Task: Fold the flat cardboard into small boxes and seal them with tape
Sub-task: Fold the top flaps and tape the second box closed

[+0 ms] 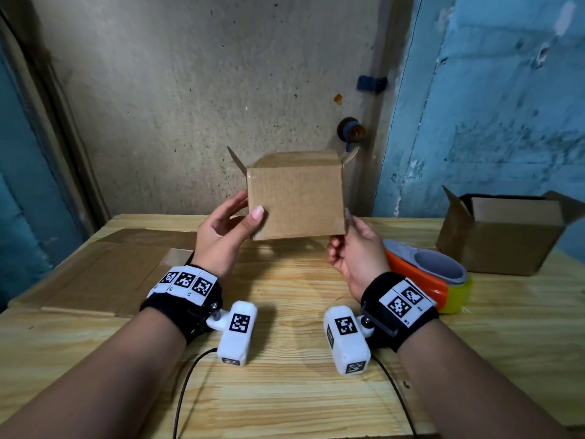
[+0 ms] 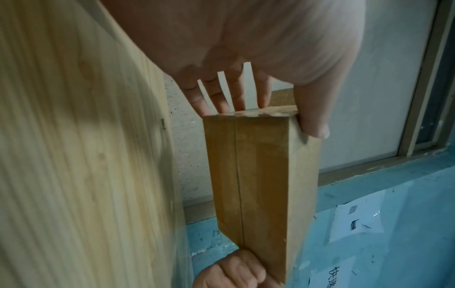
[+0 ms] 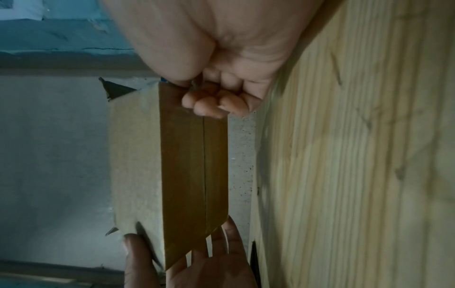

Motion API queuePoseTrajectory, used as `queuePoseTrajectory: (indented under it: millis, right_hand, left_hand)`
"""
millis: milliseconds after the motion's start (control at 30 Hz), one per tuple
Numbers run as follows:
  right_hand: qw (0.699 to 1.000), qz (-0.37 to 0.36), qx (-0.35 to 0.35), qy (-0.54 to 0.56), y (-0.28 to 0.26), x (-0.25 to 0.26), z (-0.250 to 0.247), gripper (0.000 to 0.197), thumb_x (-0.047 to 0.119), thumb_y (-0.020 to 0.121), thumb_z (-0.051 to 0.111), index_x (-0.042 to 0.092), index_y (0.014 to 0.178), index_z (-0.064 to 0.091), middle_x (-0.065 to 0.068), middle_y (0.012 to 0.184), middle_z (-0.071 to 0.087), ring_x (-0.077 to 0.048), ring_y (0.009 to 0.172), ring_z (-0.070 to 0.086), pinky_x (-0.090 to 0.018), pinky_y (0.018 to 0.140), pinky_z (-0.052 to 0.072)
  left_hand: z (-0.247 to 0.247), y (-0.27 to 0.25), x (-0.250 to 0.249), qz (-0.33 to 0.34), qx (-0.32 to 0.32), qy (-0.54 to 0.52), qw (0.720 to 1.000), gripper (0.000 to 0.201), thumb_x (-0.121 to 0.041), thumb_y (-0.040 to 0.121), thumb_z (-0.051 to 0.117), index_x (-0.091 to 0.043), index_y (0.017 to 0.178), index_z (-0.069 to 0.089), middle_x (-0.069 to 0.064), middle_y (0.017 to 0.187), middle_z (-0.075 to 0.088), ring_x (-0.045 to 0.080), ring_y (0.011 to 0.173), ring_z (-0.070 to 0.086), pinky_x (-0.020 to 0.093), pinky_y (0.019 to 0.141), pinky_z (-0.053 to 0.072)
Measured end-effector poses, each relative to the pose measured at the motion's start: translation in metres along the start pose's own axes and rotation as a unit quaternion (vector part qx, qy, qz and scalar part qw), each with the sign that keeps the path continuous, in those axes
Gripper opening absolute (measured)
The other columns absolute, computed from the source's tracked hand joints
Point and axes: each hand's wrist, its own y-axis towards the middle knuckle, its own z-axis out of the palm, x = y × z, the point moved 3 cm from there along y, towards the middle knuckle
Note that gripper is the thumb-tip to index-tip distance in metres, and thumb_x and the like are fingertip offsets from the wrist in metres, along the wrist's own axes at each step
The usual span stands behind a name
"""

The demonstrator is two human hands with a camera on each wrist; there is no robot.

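Flat cardboard [image 1: 104, 267] stacked on the table [image 1: 285, 391] at left. Left hand [image 1: 221, 236] clamped on the small box [image 1: 296, 198], thumb on the near face, fingers straight behind the left end. Box held mid-air between both hands, long axis left to right, open flaps up, taped bottom seam down. Right hand [image 1: 356, 251] pinching its lower right corner, other fingers curled. Tape dispenser [image 1: 427, 277] just right, nearer the right hand.
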Motion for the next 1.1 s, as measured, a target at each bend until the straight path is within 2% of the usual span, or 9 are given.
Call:
queuePoseTrajectory:
  millis: [100, 267, 467, 600, 767, 867, 933, 1033, 1100]
  right_hand:
    - [0.999, -0.021, -0.033, -0.033, 0.005, -0.001, -0.001, 0.021, 0.029, 0.108, 0.054, 0.020, 0.116, 0.072, 0.003, 0.065, 0.062, -0.011, 0.058, 0.059, -0.028, 0.058, 0.050]
    - [0.999, -0.019, -0.018, -0.038, 0.009, -0.001, 0.005, 0.029, 0.042, 0.107, 0.048, 0.022, 0.098, 0.066, -0.004, 0.102, 0.074, -0.024, 0.100, 0.071, -0.040, 0.098, 0.056]
    - [0.998, 0.000, 0.000, -0.059, 0.009, -0.008, 0.002, 0.042, 0.034, 0.109, 0.049, 0.009, 0.142, 0.059, -0.013, 0.140, 0.065, -0.028, 0.118, 0.068, -0.041, 0.106, 0.053]
    - [0.998, 0.001, -0.003, -0.065, 0.007, -0.007, 0.001, 0.036, 0.024, 0.112, 0.046, 0.014, 0.145, 0.056, -0.009, 0.141, 0.065, -0.025, 0.125, 0.064, -0.043, 0.113, 0.049]
    - [0.998, 0.002, 0.013, -0.064, 0.004, -0.004, 0.001, 0.035, 0.017, 0.111, 0.047, 0.014, 0.144, 0.055, -0.003, 0.128, 0.070, -0.022, 0.121, 0.066, -0.043, 0.114, 0.048]
    - [0.998, 0.029, 0.029, -0.055, 0.006, -0.009, 0.003, 0.038, 0.029, 0.108, 0.052, 0.017, 0.143, 0.056, -0.009, 0.136, 0.068, -0.024, 0.122, 0.067, -0.043, 0.112, 0.048]
    - [0.996, 0.059, 0.044, -0.048, 0.005, -0.013, 0.005, 0.045, 0.042, 0.103, 0.052, 0.019, 0.141, 0.058, -0.010, 0.142, 0.065, -0.025, 0.127, 0.064, -0.047, 0.115, 0.045]
    - [0.997, 0.055, 0.044, -0.029, 0.006, -0.011, 0.003, 0.033, 0.042, 0.107, 0.043, 0.023, 0.120, 0.068, -0.002, 0.123, 0.076, -0.020, 0.120, 0.067, -0.045, 0.115, 0.045]
    - [0.998, 0.047, 0.045, -0.019, 0.006, -0.007, 0.003, 0.031, 0.041, 0.109, 0.041, 0.028, 0.115, 0.067, 0.001, 0.126, 0.074, -0.014, 0.122, 0.065, -0.039, 0.115, 0.044]
  left_hand:
    - [0.001, 0.002, 0.002, 0.001, 0.015, 0.011, 1.000, 0.059, -0.031, 0.076, 0.087, -0.023, 0.130, 0.065, 0.000, 0.131, 0.069, 0.020, 0.123, 0.064, 0.033, 0.098, 0.053]
    - [-0.005, 0.005, 0.004, 0.010, -0.003, 0.012, 1.000, 0.082, -0.043, 0.065, 0.094, -0.018, 0.136, 0.062, 0.001, 0.132, 0.069, 0.022, 0.121, 0.066, 0.044, 0.106, 0.049]
    - [-0.007, 0.002, -0.001, 0.016, -0.022, 0.036, 0.999, 0.067, -0.038, 0.070, 0.090, -0.021, 0.130, 0.066, -0.003, 0.129, 0.070, 0.017, 0.118, 0.067, 0.040, 0.103, 0.052]
    - [-0.007, 0.003, 0.002, 0.005, -0.032, 0.027, 0.999, 0.061, -0.024, 0.075, 0.089, -0.015, 0.131, 0.066, 0.000, 0.127, 0.071, 0.017, 0.117, 0.068, 0.039, 0.104, 0.052]
    - [-0.010, 0.007, 0.008, -0.015, -0.027, 0.016, 0.999, 0.059, -0.025, 0.070, 0.092, -0.016, 0.123, 0.068, 0.002, 0.121, 0.073, 0.016, 0.117, 0.067, 0.034, 0.099, 0.053]
    - [-0.014, 0.009, 0.010, -0.018, -0.028, 0.029, 0.999, 0.059, -0.021, 0.065, 0.091, -0.017, 0.120, 0.069, -0.001, 0.114, 0.075, 0.016, 0.111, 0.068, 0.026, 0.085, 0.056]
    - [-0.015, 0.011, 0.012, -0.033, -0.031, 0.021, 0.999, 0.057, -0.022, 0.063, 0.079, -0.014, 0.119, 0.070, 0.001, 0.111, 0.075, 0.016, 0.105, 0.066, 0.028, 0.082, 0.053]
    - [-0.012, 0.008, 0.013, -0.071, -0.046, -0.049, 0.995, 0.060, -0.015, 0.066, 0.053, 0.000, 0.121, 0.068, 0.019, 0.124, 0.070, 0.027, 0.111, 0.064, 0.036, 0.089, 0.048]
    - [-0.008, 0.004, 0.012, -0.076, -0.054, -0.055, 0.994, 0.048, -0.015, 0.071, 0.054, 0.000, 0.113, 0.071, 0.023, 0.123, 0.069, 0.031, 0.115, 0.064, 0.041, 0.100, 0.046]
